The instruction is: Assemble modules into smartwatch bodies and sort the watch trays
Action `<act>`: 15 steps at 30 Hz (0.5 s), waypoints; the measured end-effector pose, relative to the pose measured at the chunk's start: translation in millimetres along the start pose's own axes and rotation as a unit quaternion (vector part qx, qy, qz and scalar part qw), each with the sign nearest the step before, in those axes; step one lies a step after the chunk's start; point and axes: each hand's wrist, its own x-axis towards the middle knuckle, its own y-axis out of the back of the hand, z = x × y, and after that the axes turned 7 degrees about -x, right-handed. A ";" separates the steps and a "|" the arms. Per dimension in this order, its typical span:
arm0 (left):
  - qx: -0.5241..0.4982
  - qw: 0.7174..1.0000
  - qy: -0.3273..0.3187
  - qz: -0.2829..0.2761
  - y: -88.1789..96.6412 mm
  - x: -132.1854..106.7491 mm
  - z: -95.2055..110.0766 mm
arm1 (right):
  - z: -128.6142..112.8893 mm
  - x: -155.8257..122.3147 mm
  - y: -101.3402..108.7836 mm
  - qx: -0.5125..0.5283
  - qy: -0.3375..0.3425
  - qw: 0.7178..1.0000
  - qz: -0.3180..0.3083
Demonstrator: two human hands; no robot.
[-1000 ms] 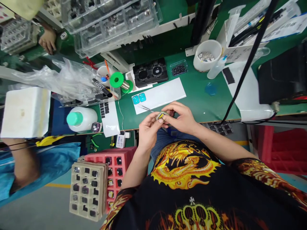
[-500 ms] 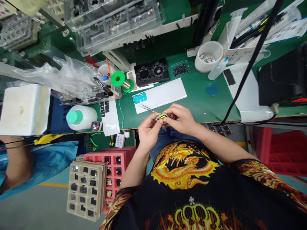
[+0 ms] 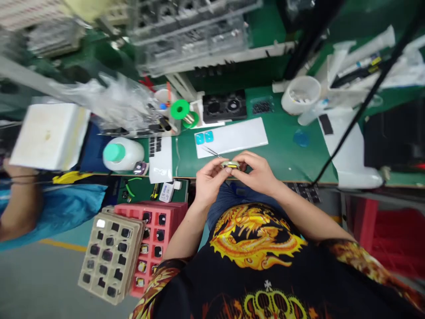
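Note:
Just over the bench's front edge, my left hand [image 3: 210,180] and my right hand [image 3: 255,173] both pinch a small rounded device case [image 3: 231,165]. A yellow strip shows along its open side; fingers cover its ends, so its exact kind is unclear. Thumbs press from the near side, with the fingers curled behind. A pair of tweezers [image 3: 213,152] lies beyond my left fingers, its tips pointing away over a white sheet [image 3: 241,136]. Two blue square stickers [image 3: 204,138] are on that sheet's left end.
Solder spool [image 3: 180,109], black fixture [image 3: 224,106] and white cup [image 3: 301,95] stand behind the sheet. A white bottle [image 3: 124,154] is left. Beige tray [image 3: 108,257] and red tray [image 3: 151,241] hold small square parts. A black cable [image 3: 352,128] crosses right. Another person's arm [image 3: 23,195] is far left.
The view has shifted and blurred slightly, moving the bench items rightward in the picture. Between my hands, the case has turned so its yellow strip lies more level. Both hands still grip it.

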 end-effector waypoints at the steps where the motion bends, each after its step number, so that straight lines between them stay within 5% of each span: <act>1: -0.001 1.000 0.010 -0.013 0.2 -0.4 1.3 | -0.6 -1.5 1.1 -0.005 -0.001 1.000 -0.007; 5: 0.028 0.999 -0.007 -0.044 -3.1 10.2 9.2 | 4.7 -6.5 9.4 -0.024 -0.009 1.000 -0.002; 8: 0.025 0.997 -0.015 -0.070 -7.6 30.6 17.3 | 13.0 -4.9 17.1 0.044 0.003 0.996 -0.080; 12: -0.020 0.968 0.093 -0.232 -20.1 55.2 16.6 | 10.8 -3.3 24.7 0.122 -0.039 0.971 -0.200; 15: -0.037 0.930 0.169 -0.323 -33.9 73.3 2.1 | 8.4 1.9 29.2 0.194 -0.051 0.955 -0.221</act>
